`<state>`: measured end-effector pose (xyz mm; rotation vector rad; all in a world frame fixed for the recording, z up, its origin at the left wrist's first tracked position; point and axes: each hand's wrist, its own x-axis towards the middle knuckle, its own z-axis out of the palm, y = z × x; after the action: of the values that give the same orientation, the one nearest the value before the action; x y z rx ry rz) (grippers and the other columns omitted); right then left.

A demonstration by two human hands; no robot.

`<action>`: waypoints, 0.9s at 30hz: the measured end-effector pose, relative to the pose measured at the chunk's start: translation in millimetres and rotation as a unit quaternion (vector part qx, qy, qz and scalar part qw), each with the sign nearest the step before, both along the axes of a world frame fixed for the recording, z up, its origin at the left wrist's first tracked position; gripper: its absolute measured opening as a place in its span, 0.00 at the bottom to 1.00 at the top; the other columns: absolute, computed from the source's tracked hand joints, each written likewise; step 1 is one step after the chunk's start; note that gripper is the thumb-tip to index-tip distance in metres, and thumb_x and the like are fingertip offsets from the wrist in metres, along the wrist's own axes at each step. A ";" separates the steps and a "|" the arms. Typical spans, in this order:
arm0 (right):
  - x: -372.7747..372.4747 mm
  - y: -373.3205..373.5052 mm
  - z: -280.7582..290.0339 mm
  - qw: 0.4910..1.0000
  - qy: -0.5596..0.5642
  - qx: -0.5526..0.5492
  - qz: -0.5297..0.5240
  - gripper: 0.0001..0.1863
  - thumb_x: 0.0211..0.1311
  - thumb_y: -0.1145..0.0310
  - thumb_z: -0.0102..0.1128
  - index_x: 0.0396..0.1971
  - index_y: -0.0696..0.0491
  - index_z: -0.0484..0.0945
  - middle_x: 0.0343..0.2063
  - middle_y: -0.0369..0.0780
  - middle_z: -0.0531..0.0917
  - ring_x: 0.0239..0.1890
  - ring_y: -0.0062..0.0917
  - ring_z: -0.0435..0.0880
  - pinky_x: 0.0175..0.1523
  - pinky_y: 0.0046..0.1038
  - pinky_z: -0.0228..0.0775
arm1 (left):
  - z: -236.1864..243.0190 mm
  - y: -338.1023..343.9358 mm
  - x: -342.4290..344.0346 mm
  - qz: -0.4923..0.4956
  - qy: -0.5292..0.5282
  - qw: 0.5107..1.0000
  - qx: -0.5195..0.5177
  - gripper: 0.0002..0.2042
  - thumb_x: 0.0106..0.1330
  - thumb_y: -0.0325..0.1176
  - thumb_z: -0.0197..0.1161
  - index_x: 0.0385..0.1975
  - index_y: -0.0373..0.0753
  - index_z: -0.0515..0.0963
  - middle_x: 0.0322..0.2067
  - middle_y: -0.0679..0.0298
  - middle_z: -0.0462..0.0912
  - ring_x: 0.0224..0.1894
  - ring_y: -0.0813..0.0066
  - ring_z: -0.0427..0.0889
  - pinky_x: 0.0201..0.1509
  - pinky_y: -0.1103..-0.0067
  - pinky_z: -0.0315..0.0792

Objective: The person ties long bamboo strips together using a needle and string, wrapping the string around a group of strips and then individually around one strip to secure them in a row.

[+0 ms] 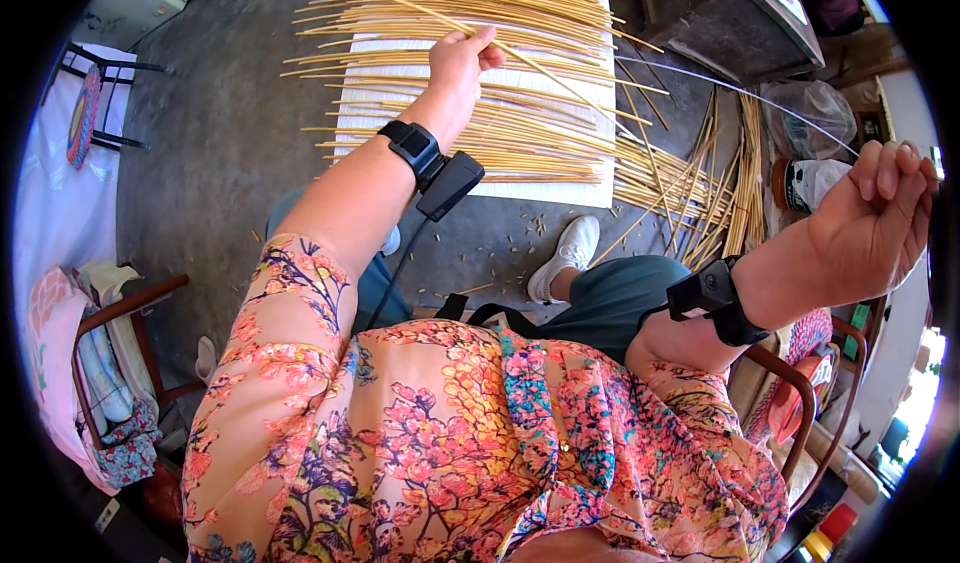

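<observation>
The left arm reaches forward, its left hand [458, 71] pinching 1 thin tan stick [540, 66] slantwise above rows of matching sticks [480, 139] on a white sheet [570, 192]. Far right, the raised right hand [868, 221] curls its fingers closed on a pale cord [745, 90].

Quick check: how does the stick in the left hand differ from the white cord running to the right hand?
The stick is yellowish tan; the cord is white. The stick looks nearly straight, while the cord bows in an arc. The left hand grips the stick partway along, whereas the cord reaches the right hand's curled fingers. Both are long and slender.
</observation>
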<state>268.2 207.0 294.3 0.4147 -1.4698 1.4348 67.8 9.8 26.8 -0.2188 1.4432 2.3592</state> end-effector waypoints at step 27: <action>5.7 11.9 -5.6 1.000 0.011 -0.003 0.005 0.08 0.62 0.78 0.47 0.36 0.65 0.74 0.28 0.48 0.78 0.22 0.19 0.66 0.25 0.18 0.55 | -43.3 17.9 5.9 0.115 -0.127 0.985 -0.018 0.07 0.62 0.29 0.58 0.27 0.33 0.71 0.24 0.59 0.76 0.23 0.73 0.77 0.30 0.81 0.78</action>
<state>273.9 219.0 288.6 0.4331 -1.4483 1.4383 73.7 27.8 -16.5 -0.7039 1.3996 2.3769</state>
